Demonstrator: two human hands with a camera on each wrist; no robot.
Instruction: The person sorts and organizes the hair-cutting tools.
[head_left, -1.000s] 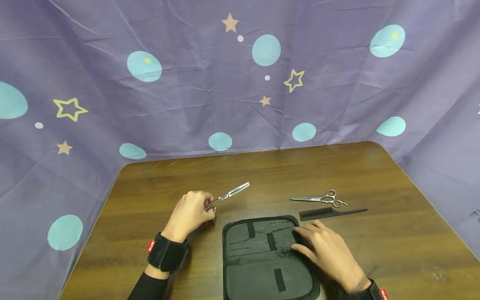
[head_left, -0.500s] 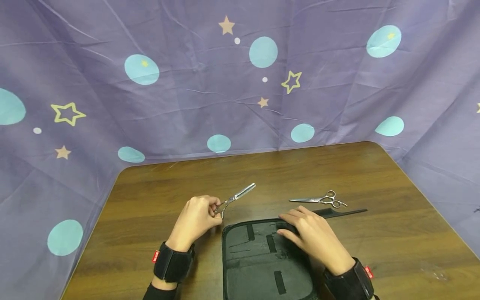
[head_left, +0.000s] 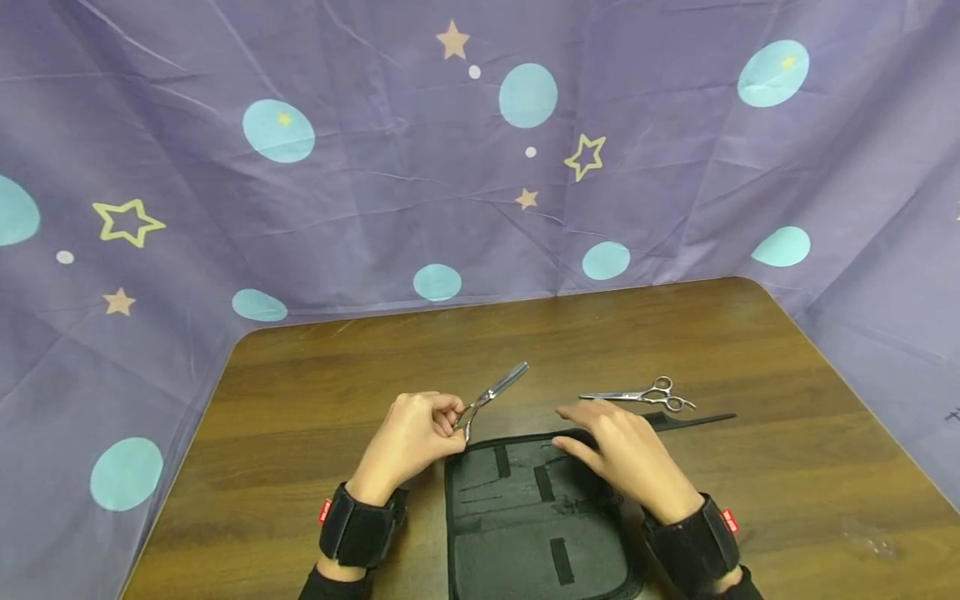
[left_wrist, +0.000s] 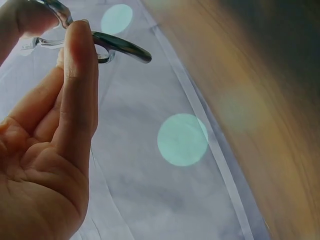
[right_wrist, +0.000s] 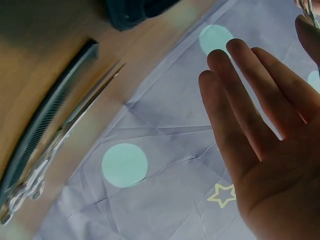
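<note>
My left hand (head_left: pixel 414 435) pinches a pair of silver scissors (head_left: pixel 506 382) by the finger loops, just beyond the case's top left corner, blades pointing up and right. In the left wrist view, part of the scissors' handle (left_wrist: pixel 125 47) sticks out past the fingers. A black zip-edged case (head_left: pixel 517 554) lies open on the table, showing a grey-black inside with several elastic loops. Over its top right corner is my right hand (head_left: pixel 633 454), fingers extended and holding nothing; the right wrist view shows its bare palm (right_wrist: pixel 295 180).
Beyond the right hand lie a second pair of silver scissors (head_left: pixel 626 397) and a black tail comb (head_left: pixel 697 422), its toothed part mostly hidden by that hand in the head view. A purple patterned cloth (head_left: pixel 360 208) hangs behind the wooden table (head_left: pixel 300 375).
My left hand has carried the scissors rightward to the case's top left corner. My right hand has moved left and up from the case's right edge, now covering much of the comb.
</note>
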